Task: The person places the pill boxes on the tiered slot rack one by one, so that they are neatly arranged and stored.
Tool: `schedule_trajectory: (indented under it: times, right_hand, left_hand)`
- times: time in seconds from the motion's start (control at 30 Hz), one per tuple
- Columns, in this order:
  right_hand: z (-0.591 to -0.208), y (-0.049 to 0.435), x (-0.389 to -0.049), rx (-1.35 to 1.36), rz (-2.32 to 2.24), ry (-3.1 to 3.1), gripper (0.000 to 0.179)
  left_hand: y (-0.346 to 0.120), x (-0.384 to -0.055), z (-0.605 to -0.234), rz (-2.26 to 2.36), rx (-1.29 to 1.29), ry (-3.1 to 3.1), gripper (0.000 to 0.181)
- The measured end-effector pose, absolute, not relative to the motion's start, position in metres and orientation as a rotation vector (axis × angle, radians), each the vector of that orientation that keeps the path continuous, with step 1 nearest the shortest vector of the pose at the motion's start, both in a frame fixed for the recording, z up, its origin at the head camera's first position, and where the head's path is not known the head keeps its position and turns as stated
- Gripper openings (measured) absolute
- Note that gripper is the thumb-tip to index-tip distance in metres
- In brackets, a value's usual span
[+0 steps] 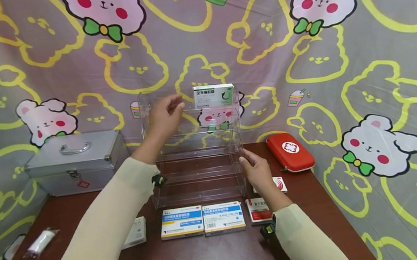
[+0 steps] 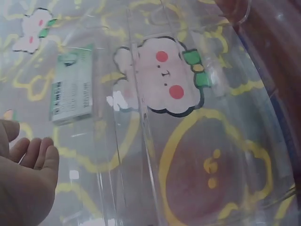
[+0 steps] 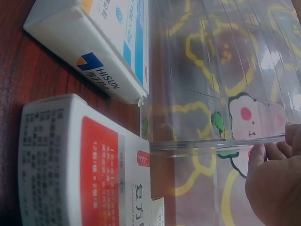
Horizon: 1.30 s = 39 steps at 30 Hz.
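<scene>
A clear acrylic tiered rack [image 1: 198, 177] stands at the back of the table. On its top tier, toward the right, leans a white and green medicine box [image 1: 214, 96], which also shows in the left wrist view. My left hand [image 1: 166, 115] is raised by the top tier, left of that box, with loosely bent fingers and nothing in them. At the rack's right side, my right hand [image 1: 256, 170] pinches the side panel's edge between thumb and fingers [image 3: 263, 153]. Two blue and white medicine boxes [image 1: 182, 222] lie in front of the rack. A red and white medicine box [image 1: 258, 210] lies beside them, partly behind my right wrist.
A silver case [image 1: 76, 165] stands at the back left, and a red zipped first-aid case [image 1: 291, 152] at the back right. Another white box [image 1: 137, 231] is partly hidden by my left sleeve. A small wrapped white item [image 1: 42, 242] lies far left. Patterned cloth hangs behind.
</scene>
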State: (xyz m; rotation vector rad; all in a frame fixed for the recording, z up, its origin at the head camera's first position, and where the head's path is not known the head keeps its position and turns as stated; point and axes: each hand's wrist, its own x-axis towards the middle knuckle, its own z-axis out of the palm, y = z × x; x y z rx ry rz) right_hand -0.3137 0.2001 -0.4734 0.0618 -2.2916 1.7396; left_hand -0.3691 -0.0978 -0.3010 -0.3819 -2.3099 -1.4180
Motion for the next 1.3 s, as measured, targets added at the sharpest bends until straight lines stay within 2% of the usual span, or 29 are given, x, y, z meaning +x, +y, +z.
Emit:
schedule_trajectory:
  times: [0.27,0.67,1.0,1.3]
  right_hand:
    - [-0.472,0.199,-0.314,0.037,1.783,-2.300,0.045]
    - [-0.473,0.197,-0.312,0.006,1.820,-2.308,0.046]
    - [-0.475,0.195,-0.309,-0.006,1.824,-2.311,0.045]
    - [-0.474,0.197,-0.311,-0.001,1.836,-2.284,0.045]
  left_hand:
    - [-0.160,-0.302,-0.344,-1.502,-0.420,-2.417,0.044]
    - [-0.232,-0.221,-0.431,-1.208,-0.292,-2.704,0.052]
    - [-0.280,-0.192,-0.486,-1.095,-0.291,-2.880,0.067]
    - [-0.315,-0.185,-0.503,-1.135,-0.239,-2.947,0.068]
